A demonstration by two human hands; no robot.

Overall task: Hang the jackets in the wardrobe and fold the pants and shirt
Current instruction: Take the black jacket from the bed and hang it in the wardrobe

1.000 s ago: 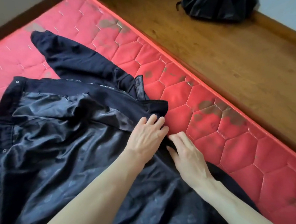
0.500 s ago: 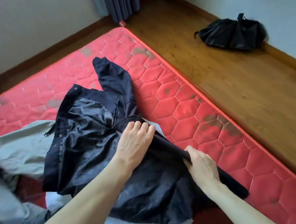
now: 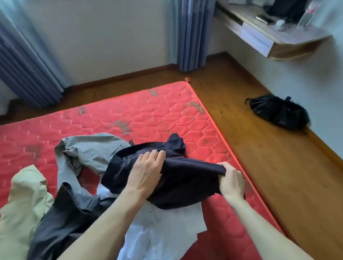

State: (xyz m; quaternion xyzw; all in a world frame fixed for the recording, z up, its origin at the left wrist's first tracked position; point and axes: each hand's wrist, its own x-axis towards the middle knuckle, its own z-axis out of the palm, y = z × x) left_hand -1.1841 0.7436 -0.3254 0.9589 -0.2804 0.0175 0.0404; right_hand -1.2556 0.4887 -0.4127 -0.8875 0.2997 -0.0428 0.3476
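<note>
The dark jacket is bunched in both my hands just above the red mattress: my right hand pinches a fold of its outer cloth, and my left hand curls over the slick lining near the zip. It feels soft and limp, likely to slide, so I judge the collar the better hold. Beneath lie a white shirt and a grey garment.

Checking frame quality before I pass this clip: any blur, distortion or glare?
Head view: motion blur smears the shelf and curtains; wide-angle bending at the edges; soft even daylight, no glare; both hands, left hand and right hand, and the dark jacket stay readable.
</note>
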